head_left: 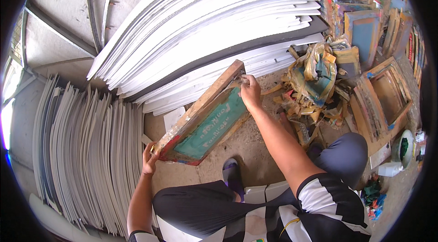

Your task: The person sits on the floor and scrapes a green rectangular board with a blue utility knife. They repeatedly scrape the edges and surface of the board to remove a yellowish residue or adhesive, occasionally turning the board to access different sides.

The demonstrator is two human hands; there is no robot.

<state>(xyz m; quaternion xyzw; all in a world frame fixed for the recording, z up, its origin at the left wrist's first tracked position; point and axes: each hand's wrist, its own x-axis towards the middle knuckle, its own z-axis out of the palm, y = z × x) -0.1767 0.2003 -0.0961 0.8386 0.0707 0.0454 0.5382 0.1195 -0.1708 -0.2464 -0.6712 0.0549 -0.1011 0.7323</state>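
Note:
A wooden screen-printing frame (pixel 207 128) with green mesh and paint-stained edges is held up, tilted, before my knees. At its near left corner, marked with red paint, my left hand (pixel 150 158) is closed around the wood. My right hand (pixel 250 91) has its fingers closed at the far right corner; what the fingertips pinch there is too small to make out, perhaps only the frame's edge. Faint lettering shows on the green mesh.
White sheets (pixel 214 13) are stacked behind the frame, and upright grey sheets (pixel 91 150) stand at the left. Right of my right arm lies a heap of torn tape and scraps (pixel 315 77). Several old frames (pixel 362 32) lean beyond it; a white container (pixel 390 169) sits lower right.

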